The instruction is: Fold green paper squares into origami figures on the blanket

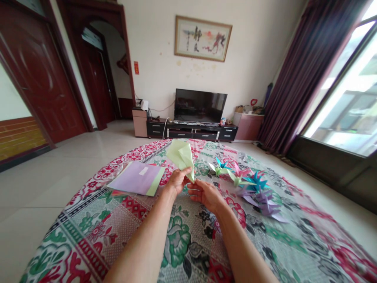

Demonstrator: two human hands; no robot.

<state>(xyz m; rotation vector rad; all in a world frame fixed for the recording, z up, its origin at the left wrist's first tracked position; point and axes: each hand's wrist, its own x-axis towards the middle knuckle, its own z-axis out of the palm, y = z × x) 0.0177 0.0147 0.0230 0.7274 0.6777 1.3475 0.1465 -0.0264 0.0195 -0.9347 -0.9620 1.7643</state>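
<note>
A light green sheet of folded origami paper (180, 154) is raised above the table, with creased layers and a narrow point at its lower end. My left hand (177, 181) pinches it near that point, thumb on top. My right hand (207, 195) is beside it, fingers curled and fingertips closed at the lower point; the underside of this grip is hidden. To the right lie several folded paper cranes: light green (218, 169), pink (242, 170), blue (257, 181) and purple (268, 204).
A stack of coloured paper (137, 179), purple uppermost with a green edge showing, lies on the left in what looks like clear wrapping. The round table has a flowered cloth (123, 239). Beyond it stand a television (200, 106) and a low black cabinet (193, 130).
</note>
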